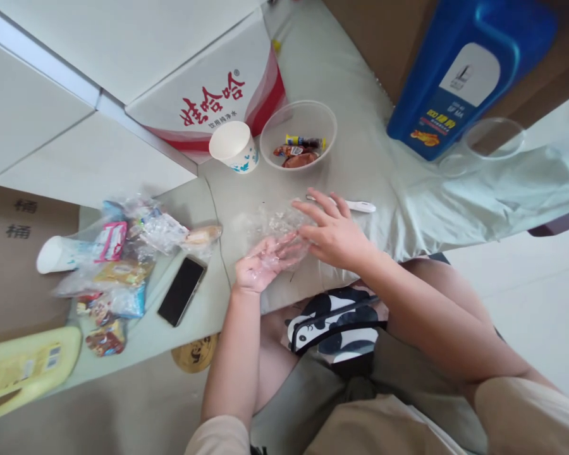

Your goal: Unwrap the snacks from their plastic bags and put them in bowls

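My left hand lies palm up at the table's near edge, inside or under a thin clear plastic film or glove. My right hand rests just to its right with fingers spread over that film, touching it near the left fingertips. A white pen-like stick lies just behind my right hand. Farther back stand a clear bowl holding a few wrapped snacks and a white paper cup.
A pile of wrapped snacks in clear bags lies at the left beside a black phone and a lying paper cup. A red-and-white carton is behind. A blue jug, a clear bowl, a yellow container are nearby.
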`<action>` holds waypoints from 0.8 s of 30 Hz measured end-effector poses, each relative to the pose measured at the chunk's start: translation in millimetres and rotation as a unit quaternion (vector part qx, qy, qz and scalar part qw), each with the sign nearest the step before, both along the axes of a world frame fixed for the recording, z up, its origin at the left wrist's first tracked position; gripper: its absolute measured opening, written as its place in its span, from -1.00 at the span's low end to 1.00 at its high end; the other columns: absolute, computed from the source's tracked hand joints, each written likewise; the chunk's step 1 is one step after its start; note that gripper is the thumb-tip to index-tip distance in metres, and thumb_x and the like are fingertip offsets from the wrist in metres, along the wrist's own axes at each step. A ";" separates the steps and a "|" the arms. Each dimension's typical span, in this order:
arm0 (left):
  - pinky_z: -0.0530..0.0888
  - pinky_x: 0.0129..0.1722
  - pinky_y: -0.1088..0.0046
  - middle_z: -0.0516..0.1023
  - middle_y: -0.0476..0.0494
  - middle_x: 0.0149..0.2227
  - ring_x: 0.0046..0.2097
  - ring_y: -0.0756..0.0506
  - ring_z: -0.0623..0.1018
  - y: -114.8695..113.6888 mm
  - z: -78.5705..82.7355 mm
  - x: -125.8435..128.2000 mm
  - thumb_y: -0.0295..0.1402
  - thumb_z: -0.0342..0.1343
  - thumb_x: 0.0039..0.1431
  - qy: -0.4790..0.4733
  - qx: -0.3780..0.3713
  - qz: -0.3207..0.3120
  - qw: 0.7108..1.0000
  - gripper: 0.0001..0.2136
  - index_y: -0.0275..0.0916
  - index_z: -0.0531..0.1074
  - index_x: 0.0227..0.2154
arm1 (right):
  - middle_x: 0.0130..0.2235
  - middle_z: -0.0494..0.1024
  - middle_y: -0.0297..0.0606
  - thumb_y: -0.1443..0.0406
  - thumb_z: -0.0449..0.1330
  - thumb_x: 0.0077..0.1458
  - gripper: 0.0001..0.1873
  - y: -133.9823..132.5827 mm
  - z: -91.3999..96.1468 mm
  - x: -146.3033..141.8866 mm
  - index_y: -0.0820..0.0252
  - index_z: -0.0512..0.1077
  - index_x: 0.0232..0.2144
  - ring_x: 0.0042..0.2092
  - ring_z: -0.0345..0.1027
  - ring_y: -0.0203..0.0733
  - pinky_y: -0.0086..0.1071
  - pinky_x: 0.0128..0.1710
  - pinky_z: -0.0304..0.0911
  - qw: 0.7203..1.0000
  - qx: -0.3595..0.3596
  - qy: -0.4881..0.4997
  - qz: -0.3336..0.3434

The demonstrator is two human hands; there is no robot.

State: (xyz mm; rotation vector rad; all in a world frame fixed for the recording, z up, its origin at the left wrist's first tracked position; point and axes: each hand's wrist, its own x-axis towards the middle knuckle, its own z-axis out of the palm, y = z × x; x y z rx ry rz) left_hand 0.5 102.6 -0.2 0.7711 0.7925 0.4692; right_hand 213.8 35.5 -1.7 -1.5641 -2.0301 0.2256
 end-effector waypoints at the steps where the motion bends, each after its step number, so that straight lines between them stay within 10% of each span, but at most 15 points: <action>1: 0.47 0.12 -0.10 0.63 -0.22 0.07 0.16 -0.42 0.57 1.6 -1.5 1.1 -0.40 0.14 -0.39 -0.003 -0.004 0.011 1.000 -0.80 -0.21 0.29 -0.57 | 0.28 0.48 -0.19 0.43 0.15 0.19 -0.82 -0.9 -1.1 4.5 0.10 0.54 -0.30 0.45 0.06 0.23 0.28 0.39 -0.11 1.000 0.000 -0.004 0.003; 8: 0.55 0.02 0.11 0.61 -0.15 0.07 0.16 -0.32 0.56 15.8 -7.9 -16.7 -0.46 0.06 -0.33 -0.065 0.048 0.230 0.970 -0.52 -0.09 0.51 -0.21 | -0.21 0.67 -0.15 0.37 0.16 0.19 -0.78 -4.8 0.9 10.3 0.14 0.52 -0.12 0.08 0.49 0.08 0.16 0.32 0.00 0.995 -0.086 -0.034 0.043; 13: 0.55 -0.17 0.35 0.60 -0.07 0.10 0.06 -0.21 0.60 20.1 -6.0 -33.0 -0.45 0.03 -0.33 -0.049 0.076 0.295 0.951 -0.44 0.00 0.55 -0.14 | -0.32 0.62 -0.21 0.34 0.13 0.23 -0.69 -6.8 8.0 -5.7 0.10 0.52 -0.01 -0.31 0.44 -0.14 -0.31 -0.30 0.15 0.961 -0.252 -0.033 0.109; 20: 0.57 -0.11 0.33 0.64 -0.06 -0.15 -0.11 -0.13 0.63 23.4 -13.3 -47.7 -0.47 0.09 -0.31 -0.012 0.094 0.372 0.923 -0.54 -0.03 0.57 -0.23 | -0.04 0.59 -0.07 0.33 0.16 0.17 -0.89 -9.9 0.2 -4.2 0.14 0.48 -0.38 0.00 0.38 0.03 -0.14 -0.01 0.19 0.996 0.010 0.091 0.003; 24: 0.59 -0.08 0.22 0.64 -0.10 -0.07 0.08 -0.25 0.59 11.9 -5.4 -42.7 -0.28 0.18 -0.14 -0.065 0.115 0.330 0.935 -0.62 0.03 0.58 -0.16 | -0.21 0.62 -0.17 0.38 0.14 0.04 -0.93 -8.0 0.2 -4.5 0.11 0.38 -0.42 -0.11 0.46 -0.05 -0.19 -0.04 0.29 0.977 0.022 0.209 -0.044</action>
